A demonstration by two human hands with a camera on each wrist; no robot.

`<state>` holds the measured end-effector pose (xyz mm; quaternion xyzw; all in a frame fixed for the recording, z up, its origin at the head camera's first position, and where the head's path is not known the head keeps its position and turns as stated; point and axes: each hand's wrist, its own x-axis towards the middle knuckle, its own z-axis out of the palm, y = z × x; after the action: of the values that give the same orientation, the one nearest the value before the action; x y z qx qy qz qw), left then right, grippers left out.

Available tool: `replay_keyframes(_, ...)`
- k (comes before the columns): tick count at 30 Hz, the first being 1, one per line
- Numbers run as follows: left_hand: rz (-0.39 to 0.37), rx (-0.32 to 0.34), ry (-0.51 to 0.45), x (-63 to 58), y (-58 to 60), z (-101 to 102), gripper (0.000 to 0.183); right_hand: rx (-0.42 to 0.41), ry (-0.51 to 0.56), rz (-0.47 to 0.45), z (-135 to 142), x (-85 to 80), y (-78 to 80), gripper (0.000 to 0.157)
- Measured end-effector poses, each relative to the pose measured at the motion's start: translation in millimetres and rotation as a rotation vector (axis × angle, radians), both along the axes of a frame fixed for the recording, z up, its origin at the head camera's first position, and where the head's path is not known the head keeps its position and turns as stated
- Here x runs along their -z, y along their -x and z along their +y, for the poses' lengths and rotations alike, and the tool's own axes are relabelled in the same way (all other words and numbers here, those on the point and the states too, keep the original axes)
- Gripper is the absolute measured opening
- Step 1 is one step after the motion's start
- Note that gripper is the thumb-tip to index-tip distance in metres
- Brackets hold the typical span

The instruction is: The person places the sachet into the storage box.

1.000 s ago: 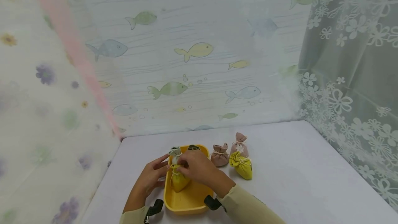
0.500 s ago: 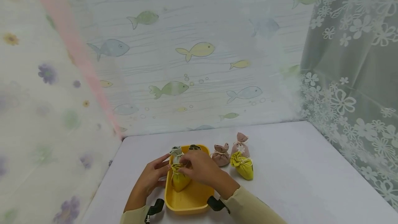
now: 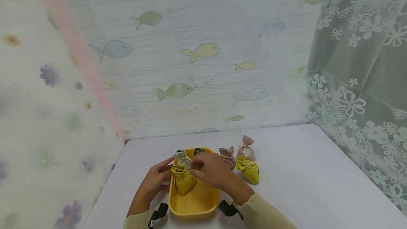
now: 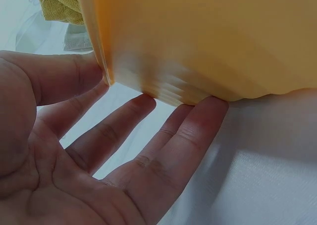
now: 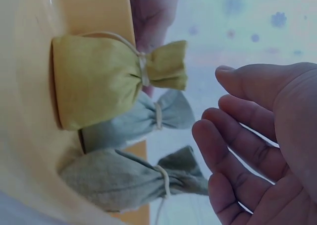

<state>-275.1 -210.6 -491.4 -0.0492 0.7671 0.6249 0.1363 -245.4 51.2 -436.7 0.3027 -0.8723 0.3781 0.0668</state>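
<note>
A yellow drawstring pouch (image 3: 185,183) stands in the yellow tray (image 3: 194,207), leaning near its left wall. Behind it is a pale grey-green pouch (image 3: 183,160). A darker green pouch (image 5: 116,180) sits beside that one, mostly covered by my right hand in the head view. My right hand (image 3: 213,171) hovers just off the yellow pouch's tied neck, fingers loosely bent, holding nothing. My left hand (image 3: 154,182) rests against the tray's left outer wall; in the left wrist view, fairly straight fingertips (image 4: 210,108) touch it and the thumb lies at the rim.
Right of the tray, a brownish-pink pouch (image 3: 227,156), a pink pouch with a white flower (image 3: 247,149) and another yellow pouch (image 3: 249,171) are on the white tabletop (image 3: 292,172). A fish-patterned curtain (image 3: 203,80) hangs at the table's back edge.
My right hand has let go of the yellow pouch's neck and drawn slightly right. The pouch's neck now shows, with its top tilted left. My left hand stays on the tray.
</note>
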Motion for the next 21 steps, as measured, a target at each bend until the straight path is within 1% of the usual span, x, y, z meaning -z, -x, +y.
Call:
replay_keyframes(3, -0.006, -0.001, -0.002, 0.0, 0.2, 0.2, 0.066, 0.022, 0.013, -0.007, 7.2, -2.3, -2.9, 0.020)
replay_keyframes(6, -0.009, -0.004, 0.003, -0.7, 0.7, 0.1, 0.067, 0.039, 0.019, 0.009, 14.4, -4.3, -6.1, 0.020)
replay_keyframes(8, -0.010, -0.002, 0.007, -1.4, 0.4, -0.2, 0.067, 0.056, 0.013, 0.036, 18.7, -5.1, -8.9, 0.019)
replay_keyframes(11, -0.011, 0.001, 0.006, -1.7, 0.3, -0.7, 0.067, 0.066, 0.033, 0.086, 24.6, -4.2, -11.2, 0.016)
replay_keyframes(15, -0.013, 0.003, -0.001, -1.4, 0.6, -1.0, 0.067, 0.080, 0.046, 0.150, 32.4, -3.3, -14.2, 0.017)
replay_keyframes(21, -0.009, -0.002, -0.002, -1.0, 0.6, -0.6, 0.067, 0.099, 0.016, 0.173, 47.2, -2.2, -20.0, 0.021)
